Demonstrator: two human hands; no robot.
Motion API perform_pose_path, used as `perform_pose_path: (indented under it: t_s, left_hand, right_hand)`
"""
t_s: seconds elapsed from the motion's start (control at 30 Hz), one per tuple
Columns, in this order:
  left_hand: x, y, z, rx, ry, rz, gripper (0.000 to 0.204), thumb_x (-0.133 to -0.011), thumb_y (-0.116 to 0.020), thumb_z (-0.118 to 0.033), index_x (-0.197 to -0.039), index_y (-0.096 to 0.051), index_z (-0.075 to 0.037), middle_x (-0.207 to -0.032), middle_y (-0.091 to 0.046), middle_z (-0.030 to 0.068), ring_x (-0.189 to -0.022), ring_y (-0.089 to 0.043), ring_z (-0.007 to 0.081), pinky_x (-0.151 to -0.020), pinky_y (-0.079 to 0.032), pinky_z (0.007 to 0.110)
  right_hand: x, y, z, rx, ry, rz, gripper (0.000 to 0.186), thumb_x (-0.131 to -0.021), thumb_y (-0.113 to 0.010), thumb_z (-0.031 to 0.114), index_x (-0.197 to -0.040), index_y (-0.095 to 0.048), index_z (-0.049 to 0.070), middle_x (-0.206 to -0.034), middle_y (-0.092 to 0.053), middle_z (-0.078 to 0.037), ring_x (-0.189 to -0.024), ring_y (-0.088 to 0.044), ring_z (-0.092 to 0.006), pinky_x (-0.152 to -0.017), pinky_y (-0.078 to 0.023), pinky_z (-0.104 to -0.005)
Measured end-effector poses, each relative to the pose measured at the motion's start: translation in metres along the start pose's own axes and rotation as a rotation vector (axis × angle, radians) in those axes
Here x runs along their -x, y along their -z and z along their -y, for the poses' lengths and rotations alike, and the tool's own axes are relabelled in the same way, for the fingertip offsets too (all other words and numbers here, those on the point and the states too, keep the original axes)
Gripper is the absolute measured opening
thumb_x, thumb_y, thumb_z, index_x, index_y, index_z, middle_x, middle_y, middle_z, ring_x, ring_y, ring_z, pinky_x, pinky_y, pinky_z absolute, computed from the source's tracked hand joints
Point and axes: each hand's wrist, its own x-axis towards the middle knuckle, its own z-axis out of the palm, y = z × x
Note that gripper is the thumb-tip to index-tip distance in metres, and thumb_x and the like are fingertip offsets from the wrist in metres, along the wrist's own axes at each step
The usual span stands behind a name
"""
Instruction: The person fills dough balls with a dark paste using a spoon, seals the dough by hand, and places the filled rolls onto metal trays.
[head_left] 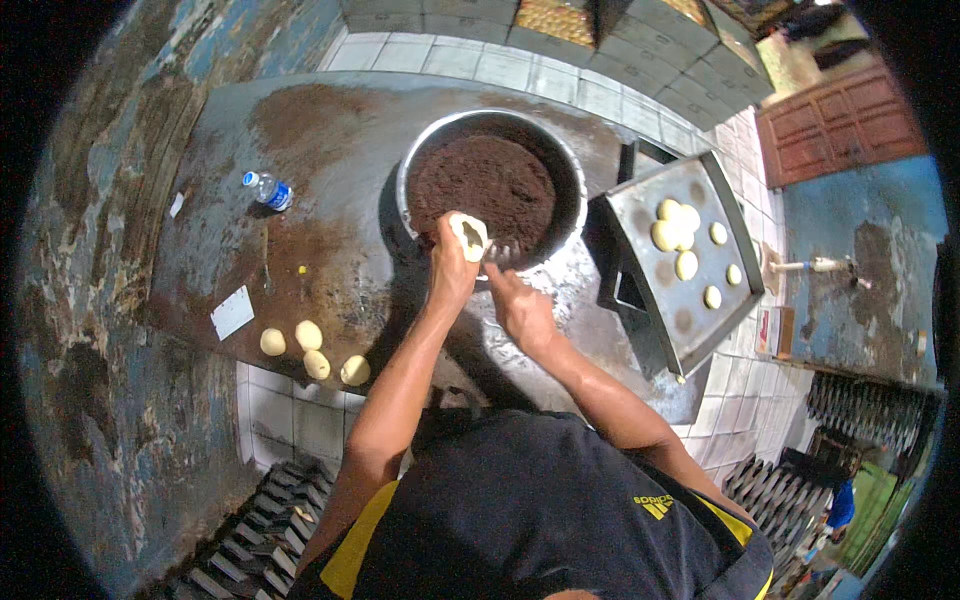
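Note:
My left hand (455, 268) is closed around a pale piece of dough (468, 236), cupped open with a dark hollow facing up. It is held over the near rim of a large metal bowl (402, 190). Dark brown crumbly filling (482, 180) fills much of that bowl. Just to the right, my right hand (522, 308) is at the bowl's near rim, its fingers drawn together close to the dough. A small greyish shape shows at its fingertips, too unclear to name. Several dough balls (309, 336) lie along the table's near left edge.
Right of the bowl, a metal baking tray (660, 300) holds several round dough pieces (686, 265). A plastic bottle (267, 190) and a white card (232, 312) lie on the stained table (330, 130). Stacked metal boxes (640, 60) stand beyond; a worn wall (110, 300) flanks the left.

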Motion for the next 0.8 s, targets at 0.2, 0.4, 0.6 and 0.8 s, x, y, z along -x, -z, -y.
perform_pose_path:
  t_s: [0.2,0.4,0.6,0.8]
  left_hand:
    - [0.046,-0.009,-0.006,-0.105,0.206,0.165,0.038,-0.092,-0.064,-0.004,-0.127,-0.051,-0.004,-0.108,-0.071,0.0175,-0.101,-0.07,0.0308,-0.085,-0.054,0.041]
    - [0.172,-0.051,-0.042,0.603,0.084,0.632,0.071,-0.076,-0.081,0.005,-0.136,-0.045,-0.012,-0.123,-0.057,0.002,-0.111,-0.057,0.0133,-0.096,-0.05,0.031]
    - [0.261,-0.107,-0.1,0.614,0.256,0.624,0.041,-0.088,-0.076,-0.009,-0.121,-0.051,-0.01,-0.1,-0.064,0.0022,-0.086,-0.063,0.0129,-0.071,-0.052,0.025]
    - [0.341,-0.12,-0.163,0.715,0.364,0.889,0.029,-0.091,-0.076,-0.022,-0.113,-0.062,-0.01,-0.101,-0.069,0.0001,-0.086,-0.062,0.01,-0.075,-0.051,0.025]
  right_hand:
    - [0.122,0.026,-0.039,0.006,-0.107,0.015,0.024,-0.096,-0.058,0.014,-0.118,-0.066,0.008,-0.087,-0.064,-0.02,-0.073,-0.066,-0.0409,-0.061,-0.054,-0.0491]
    - [0.155,0.058,-0.062,-1.027,-0.567,-0.335,0.055,-0.088,-0.074,0.011,-0.137,-0.051,-0.002,-0.101,-0.07,-0.017,-0.09,-0.069,-0.0223,-0.081,-0.054,-0.0329]
    - [0.276,0.114,-0.038,-0.246,-0.086,-0.312,0.063,-0.091,-0.049,-0.006,-0.151,-0.036,0.007,-0.117,-0.07,-0.02,-0.11,-0.067,-0.0347,-0.098,-0.049,-0.0428]
    - [0.376,0.135,-0.046,-0.601,-0.392,-0.592,0.057,-0.095,-0.058,0.003,-0.149,-0.04,0.004,-0.12,-0.071,-0.013,-0.107,-0.069,-0.0258,-0.096,-0.051,-0.0358]
